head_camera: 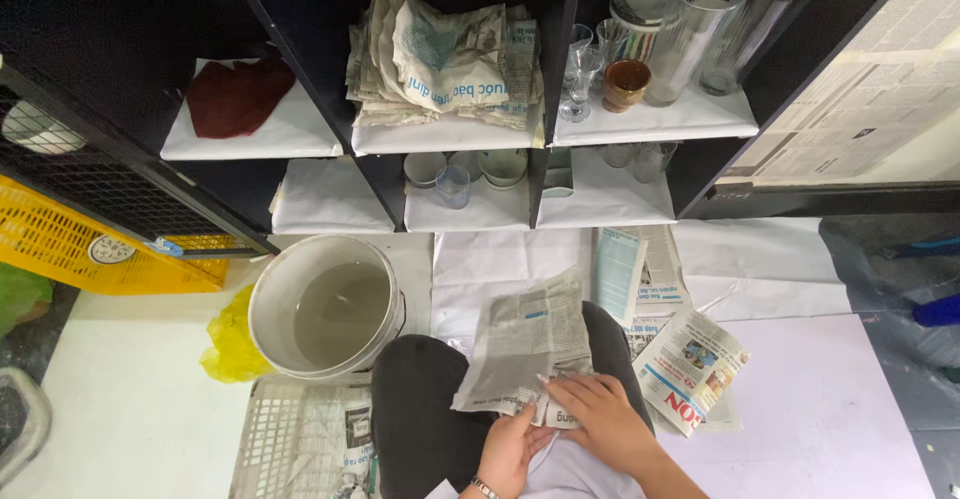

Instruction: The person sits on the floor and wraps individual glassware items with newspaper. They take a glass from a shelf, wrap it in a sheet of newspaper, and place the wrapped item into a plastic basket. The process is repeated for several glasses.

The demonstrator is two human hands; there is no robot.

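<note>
- While the person sits on the floor with dark trousers, both hands work at a newspaper sheet (pixel 525 344) that lies on the lap.
- The left hand (pixel 512 449) holds the lower edge of the sheet; its fingers are curled around the paper from below.
- The right hand (pixel 600 417) lies flat on a folded part of the sheet, with the fingers narrow and pressing down.
- A white bucket (pixel 325 309) with grey water stands just beside the left knee, and a white plastic basket (pixel 290 439) is in front of it.
- More newspapers (pixel 690 364) lie on the floor at the right.
- The black shelf (pixel 560 79) ahead holds glasses (pixel 700 29), small bowls (pixel 500 167), a stack of newspapers (pixel 445 59) and a red cloth (pixel 238 94).
</note>
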